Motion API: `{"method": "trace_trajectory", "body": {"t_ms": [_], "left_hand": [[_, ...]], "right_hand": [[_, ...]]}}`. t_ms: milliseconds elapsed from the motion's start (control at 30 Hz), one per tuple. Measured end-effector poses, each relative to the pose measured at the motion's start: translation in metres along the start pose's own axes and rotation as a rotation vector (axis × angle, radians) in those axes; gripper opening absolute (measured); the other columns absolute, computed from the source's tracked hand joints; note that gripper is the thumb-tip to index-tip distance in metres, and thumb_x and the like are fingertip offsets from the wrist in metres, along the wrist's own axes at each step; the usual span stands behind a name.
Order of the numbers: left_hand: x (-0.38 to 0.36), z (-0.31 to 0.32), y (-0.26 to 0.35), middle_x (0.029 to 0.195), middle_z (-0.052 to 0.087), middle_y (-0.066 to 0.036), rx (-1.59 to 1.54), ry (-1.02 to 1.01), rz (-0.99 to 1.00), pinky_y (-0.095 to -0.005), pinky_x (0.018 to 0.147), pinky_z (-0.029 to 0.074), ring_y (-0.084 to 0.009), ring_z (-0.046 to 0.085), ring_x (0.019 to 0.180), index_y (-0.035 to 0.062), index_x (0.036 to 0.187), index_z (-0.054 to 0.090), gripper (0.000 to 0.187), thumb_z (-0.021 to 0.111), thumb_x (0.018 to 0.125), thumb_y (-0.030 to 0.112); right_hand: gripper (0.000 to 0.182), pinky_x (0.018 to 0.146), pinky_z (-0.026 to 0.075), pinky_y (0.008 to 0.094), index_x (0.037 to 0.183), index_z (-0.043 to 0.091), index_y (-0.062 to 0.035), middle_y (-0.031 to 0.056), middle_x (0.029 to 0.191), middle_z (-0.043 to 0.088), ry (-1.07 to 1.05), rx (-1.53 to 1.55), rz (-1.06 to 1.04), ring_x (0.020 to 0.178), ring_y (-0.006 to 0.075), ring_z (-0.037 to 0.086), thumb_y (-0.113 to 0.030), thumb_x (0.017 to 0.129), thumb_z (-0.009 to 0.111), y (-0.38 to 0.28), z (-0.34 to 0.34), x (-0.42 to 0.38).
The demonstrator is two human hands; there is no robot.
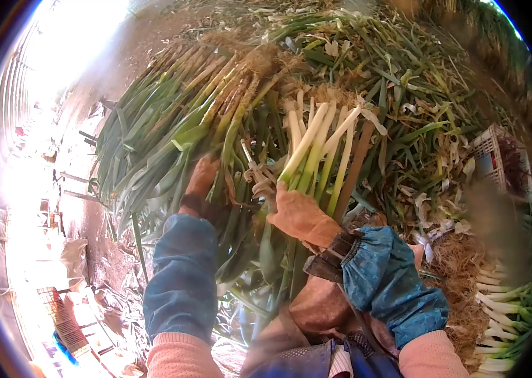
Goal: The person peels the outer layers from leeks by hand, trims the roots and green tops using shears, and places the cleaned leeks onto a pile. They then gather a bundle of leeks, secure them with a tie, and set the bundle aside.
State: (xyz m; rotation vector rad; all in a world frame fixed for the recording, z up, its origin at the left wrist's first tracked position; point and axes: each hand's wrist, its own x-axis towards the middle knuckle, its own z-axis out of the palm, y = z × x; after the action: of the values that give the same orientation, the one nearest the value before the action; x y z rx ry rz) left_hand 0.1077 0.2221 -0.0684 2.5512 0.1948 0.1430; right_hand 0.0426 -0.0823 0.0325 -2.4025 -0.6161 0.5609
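Observation:
My left hand [202, 179] reaches into the green leaves of a pile of unpeeled leeks [222, 94]; its fingertips are hidden among them. To the right, my right hand [300, 211] lies on the stalks of several cleaned leeks [316, 142], with its fingers curled at their green part. The white ends and roots of these leeks point away from me. Between the hands, a thin metal nozzle [247, 151] with cloth-like wrapping sticks up beside my right fingers. A brown wooden strip [359, 160] lies along the right side of the cleaned leeks.
Loose leaves and peelings [404, 88] cover the back and right. A white crate [489, 148] stands at the far right. Below it, a row of cleaned leeks [499, 315] lies beside brown root trimmings [458, 277]. An orange-brown crate [61, 318] is at the lower left.

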Motion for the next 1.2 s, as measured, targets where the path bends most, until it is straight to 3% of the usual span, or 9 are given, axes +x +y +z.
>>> {"method": "trace_trajectory", "body": {"t_ms": [133, 233, 333, 433, 667, 867, 933, 1033, 1200], "left_hand": [[-0.005, -0.016, 0.002, 0.091, 0.058, -0.017, 0.145, -0.277, 0.409, -0.0395, 0.074, 0.045, -0.0329, 0.056, 0.084, -0.0018, 0.093, 0.059, 0.019, 0.049, 0.082, 0.01], [-0.013, -0.028, 0.031, 0.098, 0.061, -0.016, 0.441, -0.416, 0.362, -0.0404, 0.087, 0.042, -0.0341, 0.055, 0.098, 0.0041, 0.102, 0.062, 0.033, 0.055, 0.078, 0.026], [-0.033, -0.026, 0.069, 0.098, 0.061, -0.016, 0.315, -0.245, -0.192, -0.0399, 0.085, 0.043, -0.0336, 0.056, 0.097, 0.0021, 0.097, 0.063, 0.037, 0.057, 0.076, 0.031], [-0.048, -0.035, 0.122, 0.097, 0.062, -0.019, 0.457, -0.235, -0.307, -0.0394, 0.084, 0.043, -0.0336, 0.057, 0.099, 0.0019, 0.092, 0.065, 0.04, 0.061, 0.072, 0.037], [-0.062, -0.029, 0.128, 0.096, 0.063, -0.018, 0.437, -0.162, -0.233, -0.0408, 0.077, 0.046, -0.0335, 0.059, 0.092, 0.0021, 0.088, 0.064, 0.04, 0.072, 0.063, 0.032], [-0.056, -0.039, 0.119, 0.089, 0.063, -0.016, 0.242, -0.469, -0.275, -0.0391, 0.073, 0.046, -0.0322, 0.06, 0.085, 0.0053, 0.089, 0.066, 0.04, 0.074, 0.059, 0.031], [-0.049, -0.037, 0.09, 0.088, 0.064, -0.016, 0.262, -0.504, 0.403, -0.0375, 0.071, 0.047, -0.0311, 0.061, 0.082, 0.005, 0.09, 0.067, 0.041, 0.073, 0.059, 0.032], [-0.042, -0.034, 0.08, 0.089, 0.065, -0.015, 0.244, -0.327, 0.831, -0.0366, 0.071, 0.047, -0.0296, 0.062, 0.08, 0.0035, 0.089, 0.067, 0.042, 0.072, 0.06, 0.033], [-0.023, 0.002, 0.097, 0.096, 0.065, -0.015, 0.117, -0.343, -0.23, -0.0388, 0.075, 0.048, -0.0305, 0.062, 0.088, 0.0019, 0.09, 0.067, 0.047, 0.07, 0.063, 0.04]], "right_hand": [[0.055, 0.072, 0.048, 0.0461, 0.109, 0.038, 0.0096, 0.0282, 0.079, 0.06, 0.048, 0.094, -0.036, 0.079, 0.0425, 0.06, -0.026, 0.074, 0.062, 0.004, -0.001, -0.006], [0.053, 0.072, 0.048, 0.0466, 0.107, 0.038, 0.0088, 0.0289, 0.078, 0.06, 0.034, 0.109, -0.055, 0.079, 0.0432, 0.06, -0.025, 0.074, 0.062, -0.002, -0.01, -0.017], [0.05, 0.073, 0.048, 0.0468, 0.104, 0.04, 0.0079, 0.0288, 0.078, 0.06, 0.012, 0.1, -0.085, 0.079, 0.0438, 0.06, -0.024, 0.074, 0.063, -0.005, -0.011, -0.029], [0.046, 0.074, 0.048, 0.0468, 0.1, 0.041, 0.0061, 0.0286, 0.079, 0.06, -0.038, 0.087, -0.067, 0.08, 0.0441, 0.06, -0.024, 0.074, 0.063, -0.004, -0.005, -0.04], [0.043, 0.078, 0.047, 0.0468, 0.097, 0.042, 0.005, 0.0293, 0.082, 0.06, -0.097, 0.123, -0.018, 0.085, 0.0434, 0.059, -0.023, 0.073, 0.063, 0.007, -0.004, -0.048], [0.043, 0.079, 0.046, 0.047, 0.098, 0.042, 0.0054, 0.0285, 0.084, 0.06, -0.1, 0.129, 0.042, 0.084, 0.0443, 0.059, -0.023, 0.073, 0.062, 0.014, -0.006, -0.045], [0.044, 0.079, 0.047, 0.0454, 0.1, 0.042, 0.007, 0.0281, 0.087, 0.06, -0.109, 0.121, 0.02, 0.086, 0.0421, 0.06, -0.024, 0.074, 0.061, 0.014, -0.012, -0.047], [0.047, 0.079, 0.049, 0.042, 0.103, 0.043, 0.0099, 0.0271, 0.092, 0.06, -0.122, 0.089, -0.056, 0.089, 0.0376, 0.061, -0.024, 0.075, 0.059, 0.008, -0.024, -0.055], [0.047, 0.079, 0.049, 0.0422, 0.104, 0.044, 0.0094, 0.0265, 0.095, 0.06, -0.128, 0.099, 0.059, 0.091, 0.0382, 0.06, -0.025, 0.075, 0.059, 0.018, -0.013, -0.041]]}}
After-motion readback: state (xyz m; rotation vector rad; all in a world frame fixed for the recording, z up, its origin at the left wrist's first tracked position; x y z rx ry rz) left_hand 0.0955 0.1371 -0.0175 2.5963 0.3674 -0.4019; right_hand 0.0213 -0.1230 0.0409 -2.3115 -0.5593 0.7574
